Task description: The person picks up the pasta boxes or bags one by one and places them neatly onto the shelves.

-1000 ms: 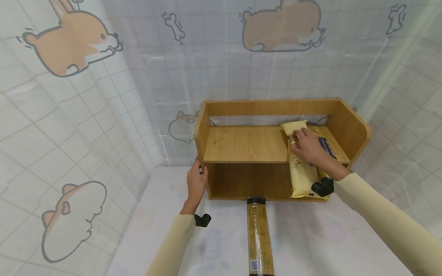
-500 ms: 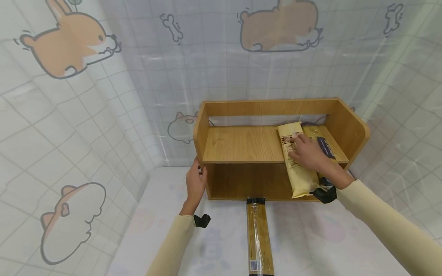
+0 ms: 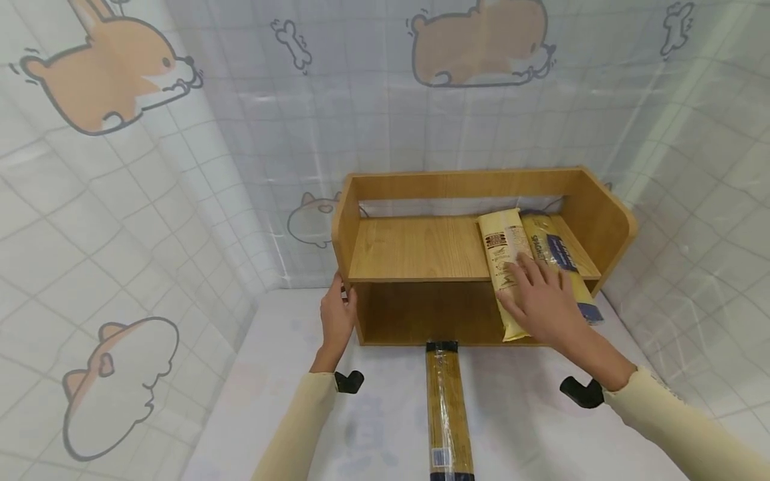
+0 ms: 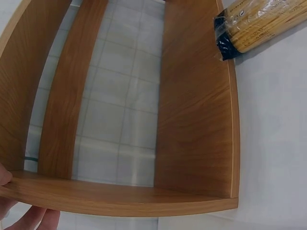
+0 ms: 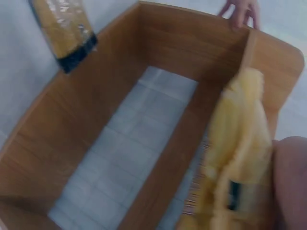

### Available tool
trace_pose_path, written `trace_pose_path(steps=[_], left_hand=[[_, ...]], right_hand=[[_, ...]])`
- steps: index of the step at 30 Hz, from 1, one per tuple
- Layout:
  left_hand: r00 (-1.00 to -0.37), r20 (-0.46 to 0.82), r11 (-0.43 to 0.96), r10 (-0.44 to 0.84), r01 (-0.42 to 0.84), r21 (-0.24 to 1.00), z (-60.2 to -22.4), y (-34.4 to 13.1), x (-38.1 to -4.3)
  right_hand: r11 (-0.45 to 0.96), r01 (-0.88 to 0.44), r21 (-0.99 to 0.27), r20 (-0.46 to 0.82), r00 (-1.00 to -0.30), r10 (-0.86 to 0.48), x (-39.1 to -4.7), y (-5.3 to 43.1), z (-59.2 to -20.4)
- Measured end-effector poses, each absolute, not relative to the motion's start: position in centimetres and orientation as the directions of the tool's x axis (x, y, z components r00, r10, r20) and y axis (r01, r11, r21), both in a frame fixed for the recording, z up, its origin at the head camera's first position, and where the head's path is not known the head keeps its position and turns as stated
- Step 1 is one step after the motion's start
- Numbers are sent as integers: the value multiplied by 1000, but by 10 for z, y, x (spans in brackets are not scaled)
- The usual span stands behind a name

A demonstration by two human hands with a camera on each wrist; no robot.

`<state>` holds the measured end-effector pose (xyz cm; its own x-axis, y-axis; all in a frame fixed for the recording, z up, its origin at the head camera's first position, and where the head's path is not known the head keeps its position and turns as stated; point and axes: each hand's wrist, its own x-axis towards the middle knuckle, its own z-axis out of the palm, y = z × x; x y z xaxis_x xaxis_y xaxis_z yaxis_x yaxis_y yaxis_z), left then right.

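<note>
My left hand [image 3: 338,317] grips the left side panel of a two-tier wooden shelf [image 3: 421,248]; the left wrist view has the thumb on the panel's inner side and fingers [image 4: 36,220] on its outer side. Over on the right, my right hand [image 3: 544,307] lies with spread fingers across a cream-yellow packet [image 3: 498,244] and a spaghetti packet [image 3: 541,244]. Both packets lie side by side on the upper tier, their near ends sticking out past its front edge. The right hand covers part of each. In the right wrist view the cream-yellow packet [image 5: 240,143] is blurred.
Another long packet of spaghetti [image 3: 448,414], dark at its ends, lies on the white table [image 3: 385,401] with its far end at the shelf's front. Curtains [image 3: 385,127] printed with dogs and a grid hang behind and at both sides.
The cream-yellow packet has shifted left and tilted, uncovering more of the spaghetti packet beside it. My right hand has moved down and right, its fingers spreading. The left hand keeps its grip.
</note>
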<state>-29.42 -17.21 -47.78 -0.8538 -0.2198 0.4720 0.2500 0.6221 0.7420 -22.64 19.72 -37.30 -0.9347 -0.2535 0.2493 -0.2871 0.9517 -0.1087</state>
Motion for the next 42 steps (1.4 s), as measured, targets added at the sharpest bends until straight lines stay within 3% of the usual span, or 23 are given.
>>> trace_pose_path(steps=[9, 19, 30, 42], left_hand=[[-857, 464, 620, -223, 243, 746, -478, -173, -294], [-862, 454, 617, -225, 235, 751, -476, -172, -295], [-874, 427, 616, -233, 207, 760, -475, -171, -293], [-878, 419, 623, -231, 198, 757, -473, -170, -292]], right_hand=[[934, -356, -20, 530, -796, -292, -226, 200, -402], [935, -353, 41, 663, -690, -289, -236, 204, -410], [952, -303, -37, 670, -715, -202, -248, 201, -411], [944, -322, -72, 657, -727, -198, -268, 216, -407]])
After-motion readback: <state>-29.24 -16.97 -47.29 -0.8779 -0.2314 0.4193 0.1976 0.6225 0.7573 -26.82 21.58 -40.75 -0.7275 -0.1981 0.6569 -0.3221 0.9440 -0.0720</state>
